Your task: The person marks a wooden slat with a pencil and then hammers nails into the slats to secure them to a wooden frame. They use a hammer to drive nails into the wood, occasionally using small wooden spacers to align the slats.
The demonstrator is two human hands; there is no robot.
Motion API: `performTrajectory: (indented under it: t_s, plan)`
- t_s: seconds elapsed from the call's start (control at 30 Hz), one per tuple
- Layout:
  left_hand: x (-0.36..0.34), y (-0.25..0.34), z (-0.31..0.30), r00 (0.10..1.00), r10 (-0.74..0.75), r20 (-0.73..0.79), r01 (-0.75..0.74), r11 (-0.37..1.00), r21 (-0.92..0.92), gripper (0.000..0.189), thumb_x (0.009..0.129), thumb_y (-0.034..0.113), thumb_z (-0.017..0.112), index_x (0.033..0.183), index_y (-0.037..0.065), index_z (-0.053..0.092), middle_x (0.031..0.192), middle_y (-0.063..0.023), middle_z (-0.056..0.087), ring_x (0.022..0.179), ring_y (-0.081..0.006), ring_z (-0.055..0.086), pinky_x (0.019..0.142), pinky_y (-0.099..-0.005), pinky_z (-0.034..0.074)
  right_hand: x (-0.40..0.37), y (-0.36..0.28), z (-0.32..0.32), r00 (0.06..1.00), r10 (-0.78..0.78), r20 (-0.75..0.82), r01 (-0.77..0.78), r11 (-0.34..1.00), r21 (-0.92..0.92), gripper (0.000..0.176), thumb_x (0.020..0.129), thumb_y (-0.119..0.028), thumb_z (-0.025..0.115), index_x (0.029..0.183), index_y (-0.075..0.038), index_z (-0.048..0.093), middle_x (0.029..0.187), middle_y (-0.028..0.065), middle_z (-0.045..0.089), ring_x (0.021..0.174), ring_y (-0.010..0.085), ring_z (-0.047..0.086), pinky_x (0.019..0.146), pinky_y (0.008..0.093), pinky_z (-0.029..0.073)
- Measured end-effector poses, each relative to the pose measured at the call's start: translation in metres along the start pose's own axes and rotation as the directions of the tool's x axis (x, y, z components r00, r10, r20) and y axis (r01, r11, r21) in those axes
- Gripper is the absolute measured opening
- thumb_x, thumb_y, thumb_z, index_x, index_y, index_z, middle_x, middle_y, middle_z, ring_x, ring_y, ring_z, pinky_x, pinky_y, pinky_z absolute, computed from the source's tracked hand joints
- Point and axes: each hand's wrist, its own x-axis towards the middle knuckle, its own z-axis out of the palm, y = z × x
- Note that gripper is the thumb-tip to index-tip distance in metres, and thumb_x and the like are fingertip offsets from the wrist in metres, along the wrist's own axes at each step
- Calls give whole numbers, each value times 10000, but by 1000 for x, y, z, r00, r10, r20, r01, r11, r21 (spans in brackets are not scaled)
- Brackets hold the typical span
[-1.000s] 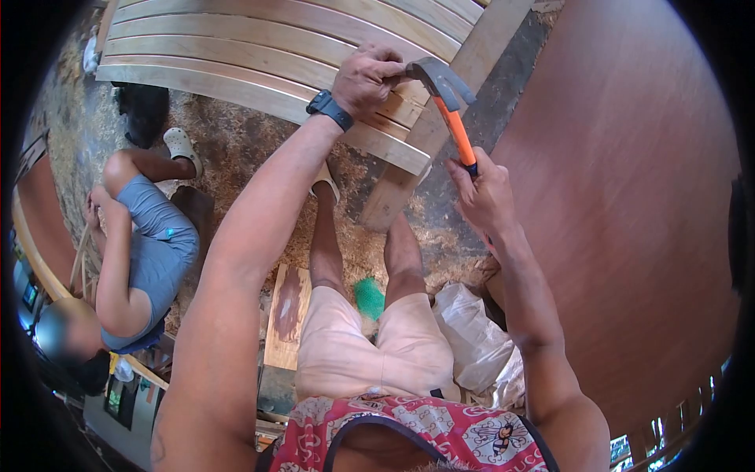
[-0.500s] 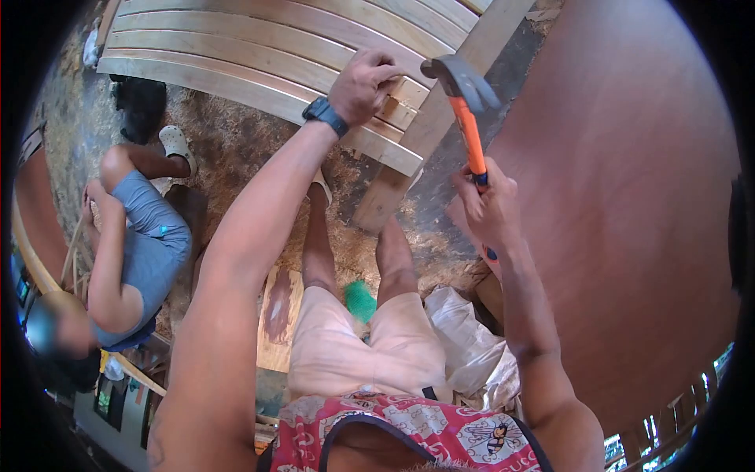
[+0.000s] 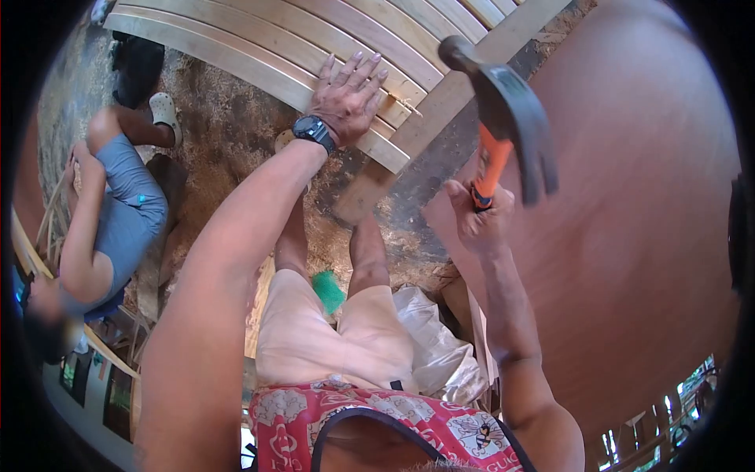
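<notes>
My left hand [image 3: 346, 102] lies with spread fingers on the pale wooden slats [image 3: 259, 47], close to where they end, and a dark watch is on that wrist. Just right of its fingertips, small gaps and short wood pieces show between the slat ends. A flat wooden board [image 3: 440, 118] runs crosswise along those ends. Wrapped round the orange handle of a claw hammer [image 3: 494, 161] is my right hand [image 3: 484, 220]. The dark hammer head is raised close to the camera, apart from the wood, with its claw pointing right and down.
A large smooth reddish-brown surface [image 3: 629, 197] fills the right side. Another person in blue [image 3: 118, 228] sits at the left. Wood shavings cover the ground [image 3: 228, 110]. A white sack [image 3: 432, 346] and a green mesh piece [image 3: 328, 291] lie near my legs.
My left hand has gone from curled fingers at the slat ends to spread flat on the slats. The hammer has come up nearer the camera. The whole view has shifted slightly.
</notes>
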Motion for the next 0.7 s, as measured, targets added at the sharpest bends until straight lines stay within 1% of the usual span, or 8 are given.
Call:
performTrajectory:
  t_s: [0.1,0.17,0.27,0.37,0.47,0.5,0.57,0.7]
  plan:
    - [3,-1,1,1000,2,-14,-2,1000,2,440,963,313,549,1379,184,613,1547,-38,459,1443,-256,396,1211,-557,193,14,3,3,996,15,-85,-4,991,134,227,884,-178,755,835,2,626,549,110,558,513,152,560,547,330,472]
    - [1,-1,-1,1000,4,4,-4,1000,-8,437,960,309,554,1372,180,618,1553,-39,451,1447,-257,387,1214,-553,196,28,28,2,945,295,139,-233,909,-346,207,903,-172,748,840,2,655,570,154,558,511,202,576,548,318,464]
    - [4,-1,-7,1000,14,25,-14,1000,12,441,959,306,552,1375,173,614,1555,-40,447,1453,-254,379,1217,-550,195,34,8,-6,920,377,108,-329,891,-312,214,921,-168,720,830,10,644,594,187,570,522,275,588,550,346,465]
    - [2,-2,-4,1000,5,13,-4,1000,-13,444,960,299,546,1380,168,610,1557,-41,444,1454,-250,376,1219,-547,196,25,-7,-13,992,119,39,-113,984,-136,374,942,-220,707,722,25,530,546,72,436,525,124,416,499,351,376]
    - [2,-1,-3,1000,1,24,-1,1000,15,448,958,298,547,1384,172,608,1561,-42,440,1455,-246,375,1221,-546,195,17,6,-6,1000,10,6,-10,1000,4,302,922,-219,712,783,25,601,587,185,566,501,271,560,530,383,448]
    - [3,-2,-3,1000,-1,20,1,1000,15,448,958,298,547,1384,172,608,1561,-42,440,1455,-246,375,1221,-546,195,20,20,-3,1000,7,7,-7,1000,2,302,922,-219,712,783,25,601,587,185,566,501,271,560,530,383,448]
    - [2,-1,-5,999,-11,37,11,1000,1,449,956,298,548,1384,175,608,1560,-41,442,1455,-245,375,1222,-546,194,32,50,3,943,293,160,-215,899,-381,266,920,-189,731,785,1,604,545,162,518,483,206,502,500,353,419]
    - [4,-1,-5,999,-12,36,11,1000,13,449,953,295,550,1382,176,609,1554,-43,449,1453,-247,378,1223,-545,194,32,23,-4,953,290,86,-258,928,-271,262,924,-188,720,788,1,601,546,187,501,482,277,507,499,380,418]
